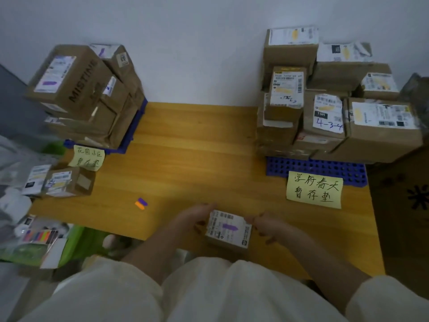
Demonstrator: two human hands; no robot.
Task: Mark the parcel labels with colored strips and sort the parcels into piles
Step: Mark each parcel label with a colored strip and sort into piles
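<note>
Both hands hold a small parcel (228, 231) just above the near edge of the wooden table (185, 145): the left hand (197, 217) curls round its left side, the right hand (267, 226) grips its right; a purple strip (229, 227) crosses its label

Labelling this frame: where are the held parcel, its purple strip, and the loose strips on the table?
held parcel (228, 230), head view, label face
purple strip (229, 227), head view, its middle
loose strips (141, 203), head view, where purple meets orange
</note>
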